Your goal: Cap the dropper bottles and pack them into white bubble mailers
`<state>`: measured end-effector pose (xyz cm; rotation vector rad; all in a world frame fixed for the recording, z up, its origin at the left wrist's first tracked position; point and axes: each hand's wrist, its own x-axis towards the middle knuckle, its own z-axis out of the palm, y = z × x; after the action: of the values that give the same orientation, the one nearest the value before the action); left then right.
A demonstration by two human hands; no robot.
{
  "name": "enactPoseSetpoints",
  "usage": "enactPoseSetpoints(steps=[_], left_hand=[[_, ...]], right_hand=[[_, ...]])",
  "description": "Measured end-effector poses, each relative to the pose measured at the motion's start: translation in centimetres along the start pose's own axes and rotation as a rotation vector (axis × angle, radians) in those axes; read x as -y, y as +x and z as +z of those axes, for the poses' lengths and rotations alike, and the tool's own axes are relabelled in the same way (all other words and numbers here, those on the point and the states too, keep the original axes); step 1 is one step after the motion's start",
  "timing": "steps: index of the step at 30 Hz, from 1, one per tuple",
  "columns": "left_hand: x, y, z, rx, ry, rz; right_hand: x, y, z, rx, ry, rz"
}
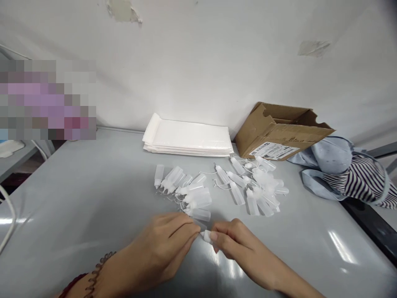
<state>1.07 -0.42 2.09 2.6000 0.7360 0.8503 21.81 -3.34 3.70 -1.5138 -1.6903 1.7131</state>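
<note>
My left hand (164, 244) and my right hand (234, 242) meet low in the middle of the grey table (77, 198). Both are closed in a pinch on one small translucent plastic dropper bottle (206, 235), which shows only between the fingertips. Just beyond my hands lie two loose heaps of the same small bottles: the left heap (186, 192) and the right heap (254, 186), several of them with thin tethered caps.
A stack of white padded envelopes (187, 140) lies against the wall. To its right an open cardboard box (279, 130) rests on its side. Blue and striped cloth (347, 169) is bunched at the right table edge. A white cable (8, 219) runs at the left edge.
</note>
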Motion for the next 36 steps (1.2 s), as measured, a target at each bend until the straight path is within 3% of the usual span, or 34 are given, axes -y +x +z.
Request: enactPoseSetpoints(steps=[3,6,8,11,13,18,23,31,36], left_hand=[[0.9,-0.2,0.4,-0.059,0.038,0.012],[1.8,-0.4,0.4,-0.148,0.085,-0.074],[2.1,-0.4,0.2,-0.192,0.105,-0.183],[2.3,-0.2,-0.2,-0.168,0.131,-0.383],[2.4,-0.2,-0.3,-0.142,0.170,-0.500],[2.7,-0.2,-0.2,-0.102,0.208,-0.664],[2.3,-0.1,-0.3,-0.090,0.107,-0.672],[1.5,-0.3,0.0,-0.113,0.061,-0.520],[1.2,0.0,-0.2,-0.102,-0.013,-0.580]], right_hand=[[-0.5,0.1,-0.6,-0.099,-0.060,-0.029],[-1.2,0.3,-1.7,-0.295,-0.204,-0.073],[-1.8,0.6,-2.4,-0.456,-0.335,-0.087],[-2.8,1.1,-3.3,-0.673,-0.567,-0.087],[-3.4,1.3,-3.7,-0.747,-0.706,-0.049],[-3.7,1.8,-4.0,-0.708,-0.948,0.204],[-3.1,2.1,-3.5,-0.676,-0.976,0.266],[-2.3,1.7,-2.9,-0.581,-0.905,0.203],[-2.0,1.1,-2.4,-0.550,-0.672,0.047]])
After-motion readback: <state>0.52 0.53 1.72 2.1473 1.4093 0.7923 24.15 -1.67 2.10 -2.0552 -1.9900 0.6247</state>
